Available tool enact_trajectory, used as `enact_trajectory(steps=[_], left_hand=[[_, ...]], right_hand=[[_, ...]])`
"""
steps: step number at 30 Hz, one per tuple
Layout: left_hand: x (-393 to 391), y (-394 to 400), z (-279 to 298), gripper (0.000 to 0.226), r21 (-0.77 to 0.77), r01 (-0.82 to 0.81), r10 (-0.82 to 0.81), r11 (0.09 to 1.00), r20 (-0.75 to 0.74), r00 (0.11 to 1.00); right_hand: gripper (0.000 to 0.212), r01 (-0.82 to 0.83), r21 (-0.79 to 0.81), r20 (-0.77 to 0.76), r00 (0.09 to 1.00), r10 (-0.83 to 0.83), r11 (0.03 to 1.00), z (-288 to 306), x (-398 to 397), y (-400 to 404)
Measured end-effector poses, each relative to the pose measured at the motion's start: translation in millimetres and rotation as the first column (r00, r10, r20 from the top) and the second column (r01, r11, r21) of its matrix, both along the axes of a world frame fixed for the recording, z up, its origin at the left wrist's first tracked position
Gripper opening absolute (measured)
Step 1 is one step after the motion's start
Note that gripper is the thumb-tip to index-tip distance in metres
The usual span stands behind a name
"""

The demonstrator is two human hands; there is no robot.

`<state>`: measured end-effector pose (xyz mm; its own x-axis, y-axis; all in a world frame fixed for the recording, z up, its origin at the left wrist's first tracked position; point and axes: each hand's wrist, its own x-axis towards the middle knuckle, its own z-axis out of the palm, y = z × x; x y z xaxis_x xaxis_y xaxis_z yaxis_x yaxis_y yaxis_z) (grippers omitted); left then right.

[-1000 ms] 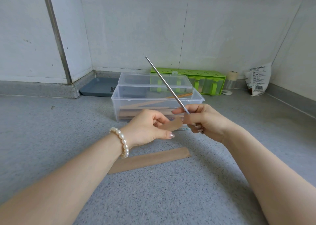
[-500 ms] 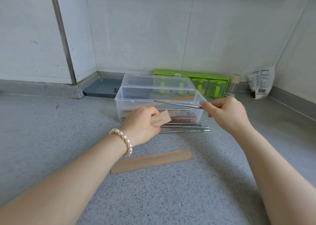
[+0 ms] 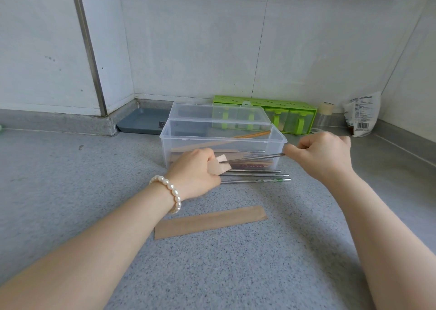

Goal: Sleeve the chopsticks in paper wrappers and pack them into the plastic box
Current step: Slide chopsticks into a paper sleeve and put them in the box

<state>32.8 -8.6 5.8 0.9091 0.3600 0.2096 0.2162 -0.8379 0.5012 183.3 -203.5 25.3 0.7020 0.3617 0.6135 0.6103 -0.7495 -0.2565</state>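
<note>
Fingers of the left hand (image 3: 195, 170), at centre frame, curl round a short tan paper wrapper (image 3: 220, 167) whose open mouth faces right. The right hand (image 3: 323, 154), right of centre, pinches the far end of a slim silver metal chopstick (image 3: 252, 158) between thumb and forefinger. The stick's long axis runs nearly level across the frame, rising slightly to the right, and its free tip sits right at the wrapper's mouth — whether it has entered I cannot tell. The coming push, as I judge it, runs leftward along that axis, and stick and sleeve need to line up for it. Just behind both hands stands the clear rectangular plastic box (image 3: 165, 142), lid open, with wrapped sticks inside. Three more bare metal chopsticks (image 3: 257, 176) lie on the counter against its front wall — parallel to the held one. Lower down, a long flat brown paper sleeve (image 3: 210, 222) lies on the grey speckled counter (image 3: 70, 191).
</note>
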Motion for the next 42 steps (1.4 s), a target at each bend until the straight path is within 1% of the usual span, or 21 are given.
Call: enact_trajectory(steps=[4,8,12,16,18,21,25,27,29,31,33,35,37,39,40,42], left_hand=[[0.4,0.9,0.2,0.018,-0.007,0.001,-0.002,1.000,-0.010,1.000],[-0.1,0.9,-0.7,0.015,0.015,0.006,-0.005,1.000,-0.020,1.000],[0.6,2.0,-1.3,0.011,0.016,0.014,-0.014,1.000,-0.015,1.000],[-0.3,1.6,-0.9,0.014,0.003,0.040,-0.040,0.999,-0.028,0.999],[-0.9,0.7,-0.4,0.016,-0.055,0.078,-0.080,0.995,-0.046,0.996],[-2.5,-0.8,2.1,0.010,-0.189,0.140,-0.149,0.972,-0.038,0.988],[-5.0,-0.5,5.6,0.015,-0.377,0.163,-0.173,0.912,0.006,0.985],[-5.2,-0.7,6.0,0.017,-0.398,0.168,-0.180,0.902,0.007,0.984],[-4.6,-2.3,5.5,0.017,-0.394,0.168,-0.184,0.904,-0.004,0.983],[-3.8,-3.6,5.2,0.017,-0.394,0.157,-0.176,0.906,-0.011,0.984],[-3.4,-3.5,5.2,0.017,-0.394,0.146,-0.165,0.907,-0.016,0.986],[-3.3,-2.8,5.2,0.018,-0.387,0.134,-0.155,0.913,-0.025,0.988],[-3.0,-2.6,4.7,0.019,-0.364,0.128,-0.152,0.922,-0.038,0.988],[-2.6,-3.4,3.8,0.020,-0.338,0.127,-0.153,0.933,-0.051,0.987],[-2.4,-3.9,3.4,0.020,-0.325,0.126,-0.152,0.937,-0.058,0.987],[-2.0,-5.3,2.6,0.020,-0.311,0.130,-0.157,0.942,-0.064,0.986]], right_hand=[[0.045,0.026,-0.033,0.042,0.999,-0.025,0.999,-1.7,2.5,1.2],[0.050,0.013,-0.056,0.039,0.999,-0.011,0.998,-2.8,0.4,4.7],[0.054,-0.009,-0.033,0.017,1.000,0.009,0.999,-3.3,1.6,3.7],[0.057,-0.039,-0.037,-0.002,0.999,0.039,0.999,-3.5,2.7,2.8],[0.056,-0.051,-0.046,-0.013,0.999,0.051,0.998,-3.3,2.1,2.4],[0.054,-0.079,-0.053,-0.044,0.996,0.076,0.995,-2.0,0.6,1.6],[0.052,-0.117,-0.061,-0.079,0.991,0.112,0.991,-1.7,-2.4,1.6],[0.050,-0.148,-0.066,-0.090,0.986,0.142,0.987,-2.2,-4.3,4.0],[0.046,-0.217,-0.088,-0.088,0.974,0.209,0.972,-4.0,-7.5,8.3],[0.038,-0.312,-0.104,-0.105,0.948,0.301,0.944,-6.8,-14.9,15.1],[0.034,-0.419,-0.078,-0.192,0.897,0.399,0.905,-10.0,-24.8,23.0],[0.037,-0.510,0.010,-0.309,0.817,0.487,0.860,-11.7,-34.2,29.2],[0.037,-0.552,0.117,-0.410,0.731,0.546,0.826,-11.4,-41.9,32.5],[0.042,-0.578,0.207,-0.487,0.639,0.595,0.790,-10.2,-48.1,35.0],[0.047,-0.585,0.241,-0.515,0.599,0.613,0.774,-9.5,-50.9,35.9],[0.061,-0.599,0.266,-0.547,0.551,0.630,0.755,-8.2,-56.2,36.9]])
